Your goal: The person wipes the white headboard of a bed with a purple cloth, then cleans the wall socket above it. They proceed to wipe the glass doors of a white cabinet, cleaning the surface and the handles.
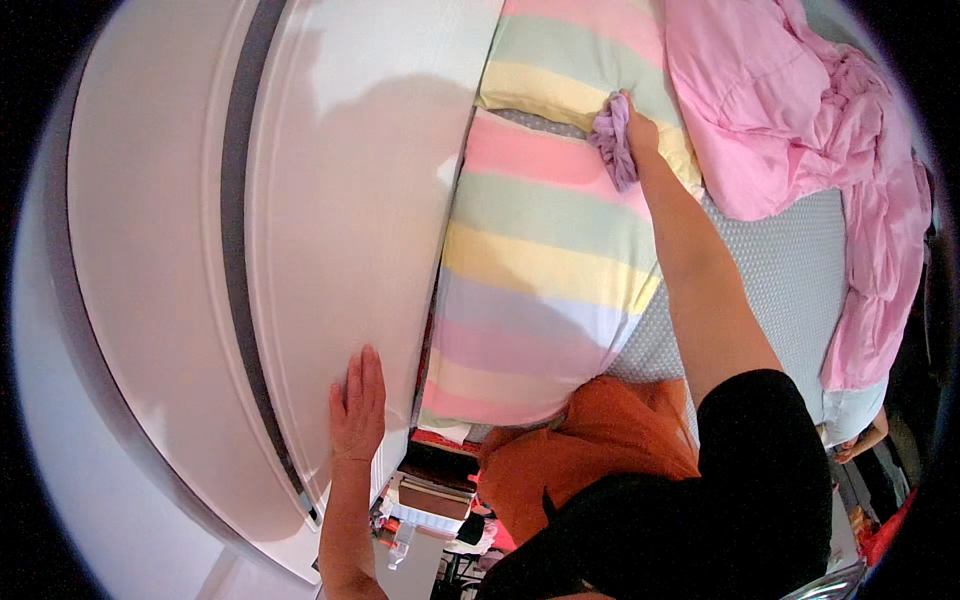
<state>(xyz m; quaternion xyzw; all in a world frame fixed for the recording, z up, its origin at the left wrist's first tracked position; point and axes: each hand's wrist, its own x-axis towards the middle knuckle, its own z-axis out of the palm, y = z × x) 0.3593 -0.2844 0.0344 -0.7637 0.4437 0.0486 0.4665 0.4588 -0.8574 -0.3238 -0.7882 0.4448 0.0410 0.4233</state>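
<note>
My left hand (358, 412) lies flat against a pale headboard panel (337, 247), fingers extended, holding nothing. A crumpled purple cloth (616, 146) is bunched in my right hand (641, 131), whose fingers are partly hidden. That hand is over the meeting edges of two pastel-striped pillows. The nearer pillow (540, 277) lies along the headboard, and the farther pillow (570, 37) continues the row. Both rest on a grey dotted mattress cover (780, 277). My knee, in rust-orange trousers (600, 427), is by the nearer pillow.
A rumpled pink blanket (765, 112) covers the far right of the bed. Below the bed's near end are stacked boxes or books (431, 499) and a clear plastic bottle (401, 544). At the lower right, a bare limb (862, 442) shows beside the bed; whose it is, I cannot tell.
</note>
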